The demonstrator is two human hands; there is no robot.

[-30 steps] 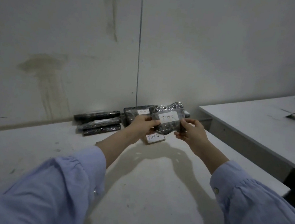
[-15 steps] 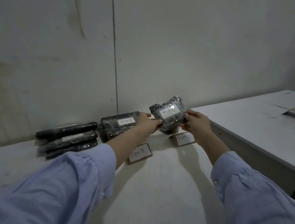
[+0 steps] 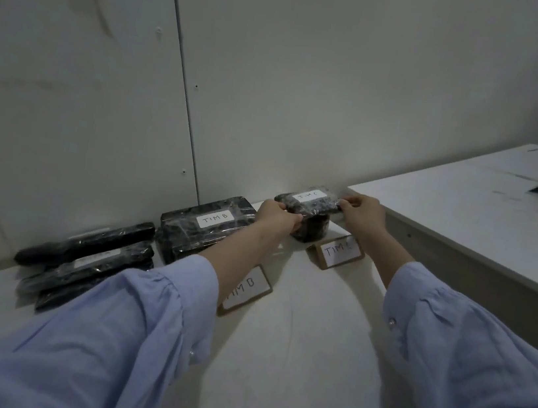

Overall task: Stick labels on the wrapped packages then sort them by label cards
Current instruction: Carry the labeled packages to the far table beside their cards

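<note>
Pinching both short ends of black, film-wrapped oblong package w/ white handwritten "TIM C" label on top: left hand curled round left end, right hand curled round right end. Held roughly level, label up, close to rear wall, resting on or just above second dark wrapped bundle; contact not confirmable. Sited directly behind brown-backed white tent card marked "TIM C", so judged as placement step for C group, not yet let go.

Noted to left: larger black wrapped block labelled "TIM B", w/ white card marked "TIM B" in front, partly hidden by left forearm. Further left, stack of long black wrapped pkgs, labels unreadable. All on pale worktop; grey table to right.

Risks:
- Film on film, prob. slick, so possible slide off lower bundle if let go off-centre.
- Possible knock to C card w/ right wrist on withdrawal, given proximity.
- Possible label lift if fingers drag across its edge.
</note>
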